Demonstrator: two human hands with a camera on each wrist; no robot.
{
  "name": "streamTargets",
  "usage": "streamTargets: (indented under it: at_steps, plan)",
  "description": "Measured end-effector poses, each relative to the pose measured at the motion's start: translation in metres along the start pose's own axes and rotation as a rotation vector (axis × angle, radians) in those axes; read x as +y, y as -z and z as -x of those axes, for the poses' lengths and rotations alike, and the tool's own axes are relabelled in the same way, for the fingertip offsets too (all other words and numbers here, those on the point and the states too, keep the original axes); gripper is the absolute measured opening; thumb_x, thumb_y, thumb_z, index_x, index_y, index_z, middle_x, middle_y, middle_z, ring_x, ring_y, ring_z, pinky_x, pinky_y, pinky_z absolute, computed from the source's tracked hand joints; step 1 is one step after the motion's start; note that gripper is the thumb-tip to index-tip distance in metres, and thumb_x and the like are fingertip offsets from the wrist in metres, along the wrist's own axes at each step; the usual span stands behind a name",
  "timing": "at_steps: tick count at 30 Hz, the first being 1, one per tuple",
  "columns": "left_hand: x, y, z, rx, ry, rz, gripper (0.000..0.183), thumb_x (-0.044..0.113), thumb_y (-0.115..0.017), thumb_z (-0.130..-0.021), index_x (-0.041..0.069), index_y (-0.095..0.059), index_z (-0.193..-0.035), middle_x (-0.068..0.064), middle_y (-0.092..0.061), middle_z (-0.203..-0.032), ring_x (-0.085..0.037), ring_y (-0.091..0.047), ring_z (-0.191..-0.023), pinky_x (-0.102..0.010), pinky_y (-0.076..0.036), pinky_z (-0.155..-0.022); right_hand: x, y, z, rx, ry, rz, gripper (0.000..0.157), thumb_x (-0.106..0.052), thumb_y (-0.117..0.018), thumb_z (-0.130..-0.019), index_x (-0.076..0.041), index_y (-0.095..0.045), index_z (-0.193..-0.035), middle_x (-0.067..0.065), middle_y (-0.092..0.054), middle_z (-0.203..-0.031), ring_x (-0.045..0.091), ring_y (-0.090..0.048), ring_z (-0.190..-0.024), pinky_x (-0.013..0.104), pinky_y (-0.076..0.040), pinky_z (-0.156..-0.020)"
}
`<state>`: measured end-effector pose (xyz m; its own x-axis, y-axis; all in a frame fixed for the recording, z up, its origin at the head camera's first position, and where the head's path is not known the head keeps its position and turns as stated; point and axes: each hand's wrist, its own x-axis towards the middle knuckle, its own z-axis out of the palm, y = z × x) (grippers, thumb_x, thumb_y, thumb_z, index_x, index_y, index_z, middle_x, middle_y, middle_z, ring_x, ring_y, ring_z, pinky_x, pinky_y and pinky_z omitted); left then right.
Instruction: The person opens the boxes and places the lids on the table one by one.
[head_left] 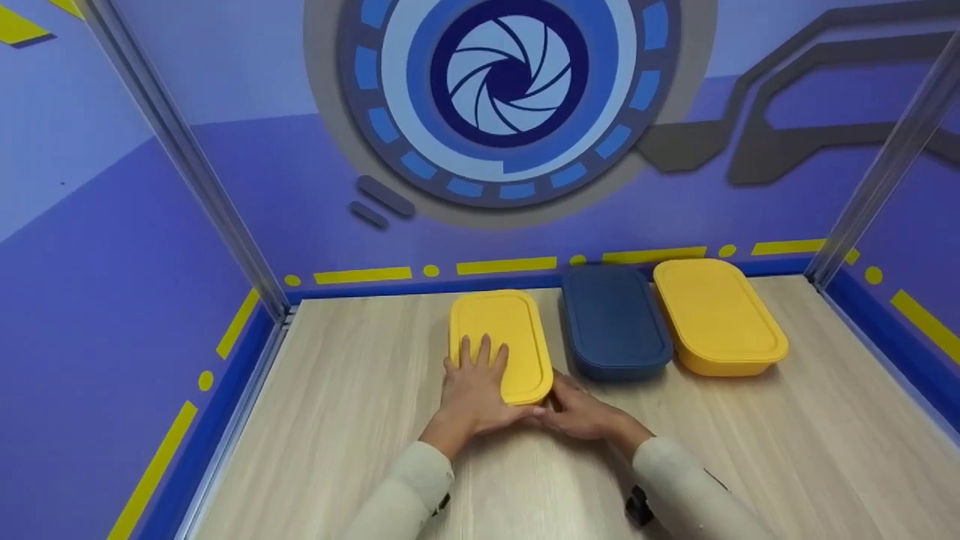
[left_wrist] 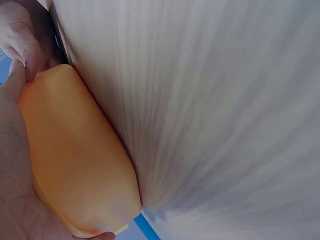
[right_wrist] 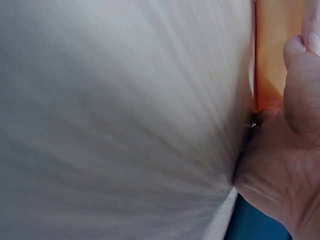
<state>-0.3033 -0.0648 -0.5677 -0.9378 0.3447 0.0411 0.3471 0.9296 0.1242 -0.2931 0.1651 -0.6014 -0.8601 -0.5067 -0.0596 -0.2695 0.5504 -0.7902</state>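
Note:
A yellow lidded lunch box [head_left: 499, 319] stands on the wooden table, its short end toward me. My left hand [head_left: 476, 390] lies over the near left part of its lid, fingers spread and mostly straight. The left thumb reaches across the near edge and meets the right thumb there. At the near right corner, my right hand [head_left: 585, 415] holds the box low, its fingers around the corner and partly hidden. The left wrist view shows the near end of the box [left_wrist: 80, 150] close against the tabletop. In the right wrist view, the right thumb [right_wrist: 300, 90] overlaps the orange-looking box wall [right_wrist: 270, 50].
To the right stand a dark blue lidded box [head_left: 615, 319] and a second yellow lidded box [head_left: 720, 311], side by side near the back wall. Purple printed panels [head_left: 247, 187] with metal corner posts [head_left: 180, 142] enclose the wooden table [head_left: 337, 420] at the back and sides.

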Motion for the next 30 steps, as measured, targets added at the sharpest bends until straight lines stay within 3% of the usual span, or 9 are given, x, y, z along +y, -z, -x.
streamTargets:
  at_steps: [9, 17, 24, 30]
  plan:
    - [0.0006, -0.0012, 0.0022, -0.015, -0.003, -0.012, 0.131, 0.107, -0.041, -0.072, 0.023, -0.027, -0.171, -0.014, -0.021, -0.180, -0.051, -0.015, -0.166, -0.076, -0.030, -0.121, -0.0014, -0.0001, 0.0031, -0.014, -0.080, -0.001, 0.100, -0.058, -0.067, -0.101, -0.023, -0.010, -0.174, 0.009, -0.015, -0.182, 0.035, -0.015, -0.169, 0.065, -0.012, -0.134]
    - [-0.0010, 0.0033, 0.0017, 0.006, -0.014, -0.029, 0.128, 0.107, -0.039, -0.074, 0.024, -0.029, -0.171, -0.014, -0.024, -0.179, -0.052, -0.019, -0.165, -0.076, -0.031, -0.120, -0.0035, 0.0014, 0.0003, -0.018, -0.023, 0.014, 0.097, -0.054, -0.064, -0.104, -0.015, -0.009, -0.174, 0.015, -0.016, -0.180, 0.038, -0.016, -0.168, 0.066, -0.013, -0.133]
    - [-0.0043, 0.0008, 0.0025, 0.045, -0.039, -0.014, 0.124, 0.106, -0.043, -0.074, 0.025, -0.036, -0.168, -0.016, -0.031, -0.176, -0.054, -0.024, -0.162, -0.077, -0.035, -0.116, -0.0028, 0.0020, 0.0005, -0.027, -0.071, 0.010, 0.099, -0.059, -0.063, -0.103, -0.019, -0.008, -0.174, 0.014, -0.015, -0.181, 0.038, -0.015, -0.168, 0.066, -0.013, -0.133]
    - [-0.0036, -0.0014, 0.0021, 0.098, -0.056, -0.037, 0.118, 0.104, -0.043, -0.076, 0.027, -0.041, -0.165, -0.016, -0.037, -0.173, -0.055, -0.030, -0.159, -0.076, -0.037, -0.113, -0.0029, 0.0032, 0.0010, -0.025, -0.057, 0.006, 0.097, -0.057, -0.063, -0.103, -0.020, -0.009, -0.174, 0.012, -0.017, -0.181, 0.035, -0.017, -0.168, 0.065, -0.014, -0.133]
